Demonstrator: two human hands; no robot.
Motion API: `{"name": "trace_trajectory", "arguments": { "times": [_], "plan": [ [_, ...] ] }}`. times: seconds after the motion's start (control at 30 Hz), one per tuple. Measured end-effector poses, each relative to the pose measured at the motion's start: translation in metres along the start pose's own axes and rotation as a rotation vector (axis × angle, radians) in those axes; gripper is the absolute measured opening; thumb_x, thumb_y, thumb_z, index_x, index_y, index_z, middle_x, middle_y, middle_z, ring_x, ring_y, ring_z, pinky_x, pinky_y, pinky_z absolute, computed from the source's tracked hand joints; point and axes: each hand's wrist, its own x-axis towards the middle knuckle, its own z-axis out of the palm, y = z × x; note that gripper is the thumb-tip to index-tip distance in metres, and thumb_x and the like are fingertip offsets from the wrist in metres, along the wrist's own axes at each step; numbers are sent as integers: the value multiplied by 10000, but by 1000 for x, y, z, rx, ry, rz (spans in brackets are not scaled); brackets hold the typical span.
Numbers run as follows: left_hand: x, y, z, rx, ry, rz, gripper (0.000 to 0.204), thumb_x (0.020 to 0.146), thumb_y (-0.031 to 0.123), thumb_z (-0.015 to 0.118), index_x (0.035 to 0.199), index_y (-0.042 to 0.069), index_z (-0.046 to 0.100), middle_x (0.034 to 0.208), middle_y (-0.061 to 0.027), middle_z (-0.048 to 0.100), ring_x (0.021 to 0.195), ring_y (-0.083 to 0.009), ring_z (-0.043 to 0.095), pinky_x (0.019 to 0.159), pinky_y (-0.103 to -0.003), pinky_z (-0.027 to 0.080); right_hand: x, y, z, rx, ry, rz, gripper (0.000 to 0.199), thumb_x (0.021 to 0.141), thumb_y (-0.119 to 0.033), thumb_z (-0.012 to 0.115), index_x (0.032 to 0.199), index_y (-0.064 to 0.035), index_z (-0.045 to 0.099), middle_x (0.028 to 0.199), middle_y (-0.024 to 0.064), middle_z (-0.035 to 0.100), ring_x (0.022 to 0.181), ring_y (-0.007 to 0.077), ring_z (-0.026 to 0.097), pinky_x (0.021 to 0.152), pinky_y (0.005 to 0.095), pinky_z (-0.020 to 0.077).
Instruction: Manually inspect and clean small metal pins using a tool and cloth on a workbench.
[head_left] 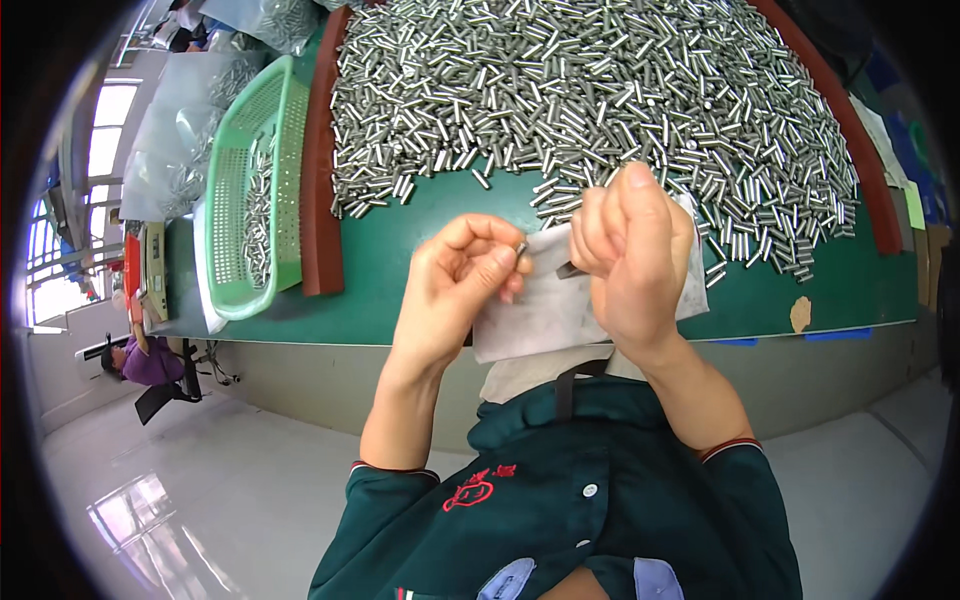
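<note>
Left of the green table [400,300] centre, our left hand [455,290] is curled shut, pinching a small steel pin [521,246] at its fingertips. Pin's stiff, light, smooth and likely slippery, so grip it mid-shaft. Right of it, our right hand [630,255] is closed on a soft white cloth [545,310]; behind lies the loose pin heap [600,100].

A heap of pins [600,110] lies on the table [400,310], far side. Left of it a basket [250,190] holds more pins, with bags [190,120] behind and beside it. Near the table's front edge a cloth [540,310] lies. Above it the left hand [465,285] and right hand [630,255] meet, left pinching one pin [521,246].
</note>
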Motion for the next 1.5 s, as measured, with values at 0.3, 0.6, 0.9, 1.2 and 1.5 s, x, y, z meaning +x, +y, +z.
{"name": "trace_trajectory", "arguments": {
  "times": [0.3,0.6,0.9,1.2,1.5],
  "plan": [
    [15,6,-16,-382,-93,-37,247,890,231,400,897,5,500,787,-96,545,639,-123,490,580,-227,410,3,-1,-1,8,-21,14,378,901,-203,313,543,-87,275,450,-16,271,397,52,200,365,215,176],
    [53,20,-35,1200,124,649,85,682,39,607,760,33,573,626,-99,538,548,-236,515,519,-319,408,4,-1,0,-28,7,13,385,901,-228,282,536,-109,267,429,-16,243,370,60,147,354,222,158],
    [44,19,-39,387,93,248,76,804,90,551,821,18,531,592,28,423,503,-32,351,420,-196,273,5,0,-2,-18,-11,14,391,904,-243,277,536,-111,264,427,-19,239,367,60,143,351,225,157],
    [45,19,-51,-191,-137,-49,111,851,95,480,931,22,503,767,-58,497,470,-4,266,400,-129,225,5,-2,-3,88,0,57,375,895,-169,306,529,-98,265,452,-25,253,405,51,192,366,215,174],
    [47,20,-47,-212,-130,-56,168,875,103,421,990,5,494,777,-81,519,478,-15,289,407,-129,242,5,-3,-4,80,0,58,380,896,-172,305,526,-97,269,445,-21,262,407,53,192,367,215,171]
  ]
}}
